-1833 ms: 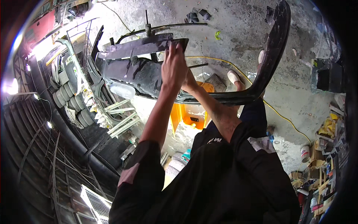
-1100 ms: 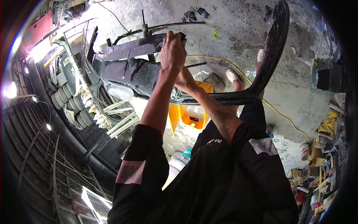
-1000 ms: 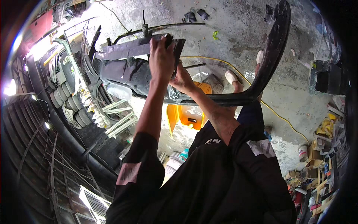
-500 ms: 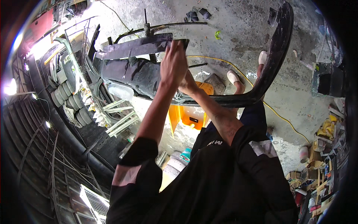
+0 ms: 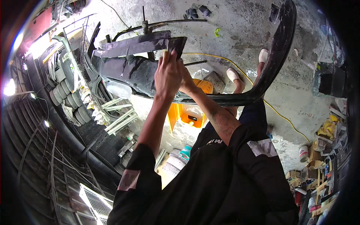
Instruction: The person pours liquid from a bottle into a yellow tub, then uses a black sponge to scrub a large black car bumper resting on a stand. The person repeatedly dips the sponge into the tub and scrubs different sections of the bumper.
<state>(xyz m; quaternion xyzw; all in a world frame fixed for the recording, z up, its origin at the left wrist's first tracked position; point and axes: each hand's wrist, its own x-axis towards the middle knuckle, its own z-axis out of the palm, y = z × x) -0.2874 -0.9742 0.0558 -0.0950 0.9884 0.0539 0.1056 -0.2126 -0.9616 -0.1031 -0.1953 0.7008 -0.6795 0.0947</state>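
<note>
Long black bumper (image 5: 240,99) arching from 10 to 2 o'clock across my view.
My left hand (image 5: 167,77), fingers bent, is at the lower edge of a dark flap (image 5: 179,44) near 12 o'clock; my right hand (image 5: 186,80) is tucked just beside it, fingers mostly hidden. I can't tell what either grips. An orange piece (image 5: 184,113) shows at their 5 o'clock.

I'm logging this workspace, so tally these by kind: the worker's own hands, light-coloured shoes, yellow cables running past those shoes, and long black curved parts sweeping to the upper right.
Hands: 2 (left hand, right hand)
Light-coloured shoes: 2
Yellow cable: 1
Long black curved part: 1
Total: 6
</note>
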